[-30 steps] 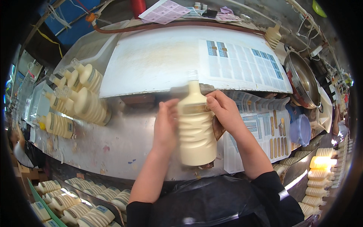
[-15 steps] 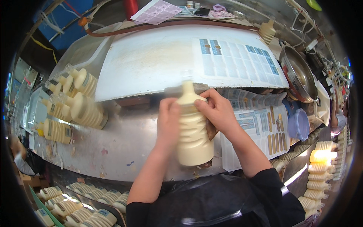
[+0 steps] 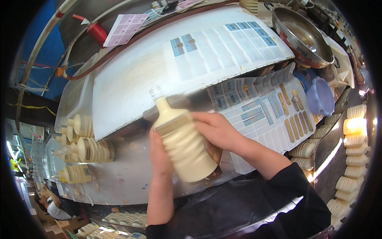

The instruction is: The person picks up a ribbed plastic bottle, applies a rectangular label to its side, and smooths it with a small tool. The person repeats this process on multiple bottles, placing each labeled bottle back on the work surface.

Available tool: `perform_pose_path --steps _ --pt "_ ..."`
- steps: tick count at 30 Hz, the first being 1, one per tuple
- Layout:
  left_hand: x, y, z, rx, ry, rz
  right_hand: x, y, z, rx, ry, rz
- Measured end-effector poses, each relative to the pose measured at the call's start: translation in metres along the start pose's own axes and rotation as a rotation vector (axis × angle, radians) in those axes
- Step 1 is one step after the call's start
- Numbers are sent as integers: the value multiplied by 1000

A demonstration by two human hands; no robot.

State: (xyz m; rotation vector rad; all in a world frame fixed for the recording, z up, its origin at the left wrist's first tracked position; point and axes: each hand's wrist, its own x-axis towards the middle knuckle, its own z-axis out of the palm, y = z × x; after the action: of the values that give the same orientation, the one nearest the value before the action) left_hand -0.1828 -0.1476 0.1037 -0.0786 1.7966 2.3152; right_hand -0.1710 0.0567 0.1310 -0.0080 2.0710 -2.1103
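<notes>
A cream-coloured bottle with a wavy ribbed body and a clear threaded neck is between my hands. Its neck points away and to the left, over the front edge of the white board. Around its shoulder runs a greyish band, perhaps a label strip. My left hand cups the bottle's left side, its fingers mostly hidden. On the right shoulder, by the end of the band, my right hand presses with its fingers. Close to my right forearm lies a label sheet with blue and gold strips.
Several similar bottles lie at the left of the metal table. A white board with another label sheet spans the back. At right are a large metal pan, a lilac bucket and racked bottles.
The view has turned, and the bottle's neck now slants left in the picture. My left hand, blurred before near the shoulder, now sits lower along the bottle's side. My right hand stays at the shoulder.
</notes>
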Motion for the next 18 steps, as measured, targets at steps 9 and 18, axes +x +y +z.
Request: perform_pose_path --steps 9,18 --pt "6 3 -2 -304 -63 -35 -6 -15 -5 -197 63 17" --pt "10 9 10 141 43 55 19 -27 4 -233 125 85"
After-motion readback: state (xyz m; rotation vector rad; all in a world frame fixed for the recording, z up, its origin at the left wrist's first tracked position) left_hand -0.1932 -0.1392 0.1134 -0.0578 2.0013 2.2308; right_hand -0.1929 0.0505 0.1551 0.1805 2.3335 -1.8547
